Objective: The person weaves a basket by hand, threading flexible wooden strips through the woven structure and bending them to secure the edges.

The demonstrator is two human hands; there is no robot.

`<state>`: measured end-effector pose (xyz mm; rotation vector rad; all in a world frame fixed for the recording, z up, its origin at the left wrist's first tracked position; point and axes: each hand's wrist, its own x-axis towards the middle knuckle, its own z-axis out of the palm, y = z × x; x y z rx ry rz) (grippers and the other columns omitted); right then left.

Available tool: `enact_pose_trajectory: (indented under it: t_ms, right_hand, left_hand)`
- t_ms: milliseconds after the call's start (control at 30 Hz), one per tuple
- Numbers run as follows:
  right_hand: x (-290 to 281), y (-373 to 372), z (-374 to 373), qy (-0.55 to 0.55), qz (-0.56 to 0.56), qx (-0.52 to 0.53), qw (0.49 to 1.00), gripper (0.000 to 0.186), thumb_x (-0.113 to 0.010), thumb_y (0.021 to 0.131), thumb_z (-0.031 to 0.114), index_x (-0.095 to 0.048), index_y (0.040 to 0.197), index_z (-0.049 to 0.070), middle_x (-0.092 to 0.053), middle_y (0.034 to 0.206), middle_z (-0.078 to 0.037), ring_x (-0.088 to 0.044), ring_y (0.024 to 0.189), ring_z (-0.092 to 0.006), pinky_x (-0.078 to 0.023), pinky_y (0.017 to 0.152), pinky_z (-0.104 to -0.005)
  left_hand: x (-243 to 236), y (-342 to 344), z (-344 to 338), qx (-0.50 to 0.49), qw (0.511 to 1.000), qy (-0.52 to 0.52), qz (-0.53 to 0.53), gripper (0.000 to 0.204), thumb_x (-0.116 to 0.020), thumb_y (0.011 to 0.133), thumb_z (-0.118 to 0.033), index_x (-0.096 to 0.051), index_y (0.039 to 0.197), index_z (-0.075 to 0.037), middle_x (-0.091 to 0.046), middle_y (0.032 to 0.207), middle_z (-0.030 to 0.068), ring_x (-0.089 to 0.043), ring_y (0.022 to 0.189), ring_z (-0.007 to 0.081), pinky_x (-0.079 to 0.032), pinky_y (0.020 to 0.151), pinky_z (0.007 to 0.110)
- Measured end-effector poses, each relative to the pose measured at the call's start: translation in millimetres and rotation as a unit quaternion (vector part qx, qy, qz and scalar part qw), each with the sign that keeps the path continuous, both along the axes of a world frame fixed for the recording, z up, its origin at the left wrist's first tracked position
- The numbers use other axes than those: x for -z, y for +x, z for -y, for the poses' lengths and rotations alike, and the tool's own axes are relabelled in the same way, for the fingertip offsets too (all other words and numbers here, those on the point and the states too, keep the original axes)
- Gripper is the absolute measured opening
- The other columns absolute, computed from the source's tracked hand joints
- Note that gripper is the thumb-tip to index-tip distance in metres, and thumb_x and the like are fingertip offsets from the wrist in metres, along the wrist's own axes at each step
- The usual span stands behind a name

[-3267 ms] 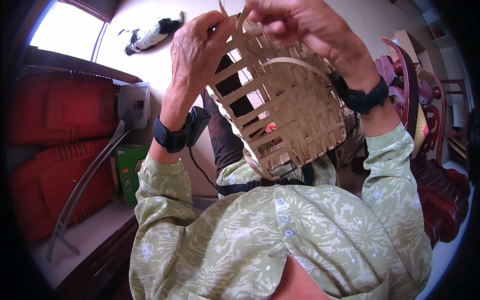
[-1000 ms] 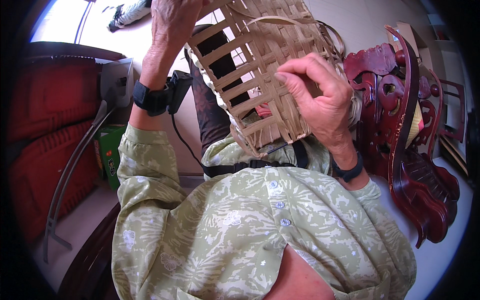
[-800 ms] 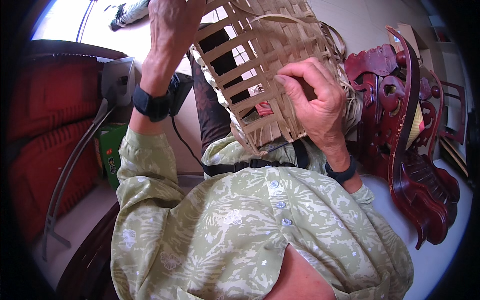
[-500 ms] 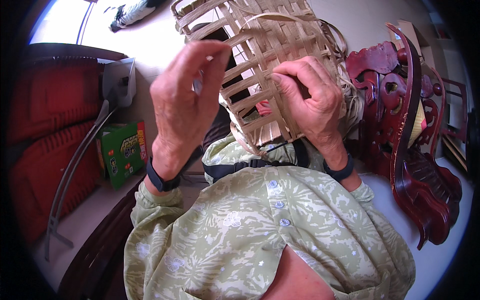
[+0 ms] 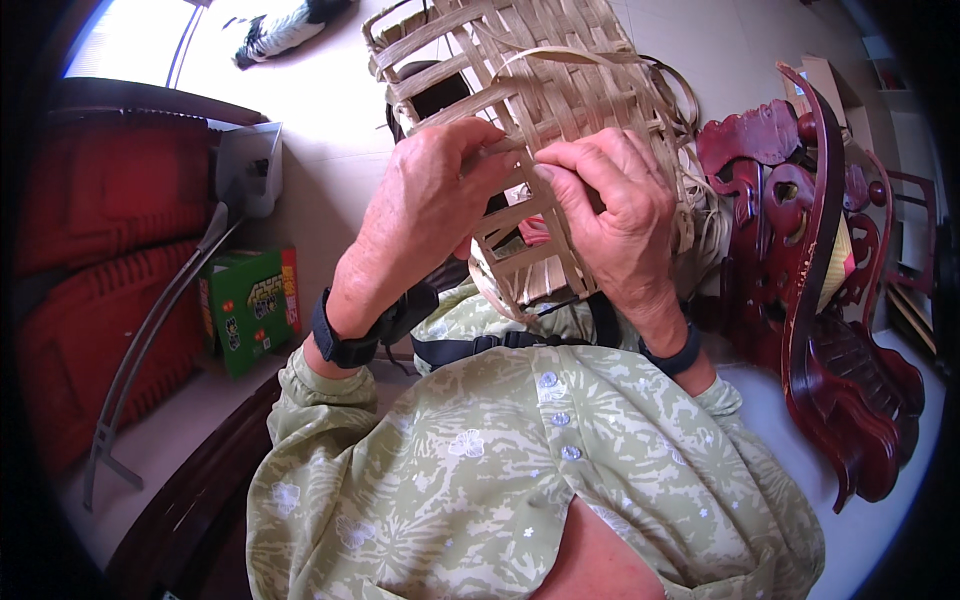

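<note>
Pale floor (image 5: 325, 175) backs a woven basket (image 5: 570, 100) pinched by the left hand (image 5: 430, 195) and right hand (image 5: 620, 210), a red object (image 5: 535, 231) showing through.

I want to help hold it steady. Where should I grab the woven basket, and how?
Probably grip the woven basket by its far left corner, coming from the left: that part sticks out beyond the left hand, and wide gaps between its strips leave edges to hold.

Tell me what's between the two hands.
In the head view, part of the woven basket shows between the left hand and right hand; something red shows through its openings.
</note>
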<state>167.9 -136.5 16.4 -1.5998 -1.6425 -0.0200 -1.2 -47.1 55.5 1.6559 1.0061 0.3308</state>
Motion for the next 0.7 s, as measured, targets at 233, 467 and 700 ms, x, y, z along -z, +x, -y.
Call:
enact_pose_trajectory:
  t_ms: [233,467,700]
  right_hand:
    - [-6,-16,1,-0.085,0.075,0.043,0.993,0.034,-0.084,0.072,0.021,-0.060,0.094,0.011,-0.054,0.092,-0.005,-0.057,0.090,-0.0267,-0.045,0.082,-0.0410]
    - [-8,-23,-2,-0.069,0.127,0.039,0.989,0.023,-0.076,0.078,0.016,-0.056,0.084,0.008,-0.054,0.088,-0.008,-0.056,0.087,-0.0268,-0.045,0.078,-0.0415]
    - [-14,-17,9,-0.014,0.116,-0.005,0.993,0.018,-0.070,0.075,0.006,-0.052,0.074,0.008,-0.051,0.078,-0.007,-0.055,0.077,-0.0264,-0.043,0.069,-0.0406]
  left_hand:
    - [13,-7,-1,-0.033,0.992,-0.106,0.055,0.026,-0.064,0.097,-0.014,-0.066,0.111,0.007,-0.068,0.077,0.0055,-0.056,0.045,0.0084,-0.044,0.041,0.025]
    - [16,-9,1,-0.023,0.992,-0.104,0.069,0.028,-0.064,0.099,-0.018,-0.064,0.108,0.008,-0.066,0.076,0.0059,-0.060,0.046,0.0101,-0.045,0.042,0.026]
    - [18,-4,7,-0.067,0.987,-0.106,0.100,0.030,-0.064,0.100,-0.019,-0.063,0.112,0.009,-0.067,0.076,0.0074,-0.059,0.045,0.0104,-0.044,0.041,0.027]
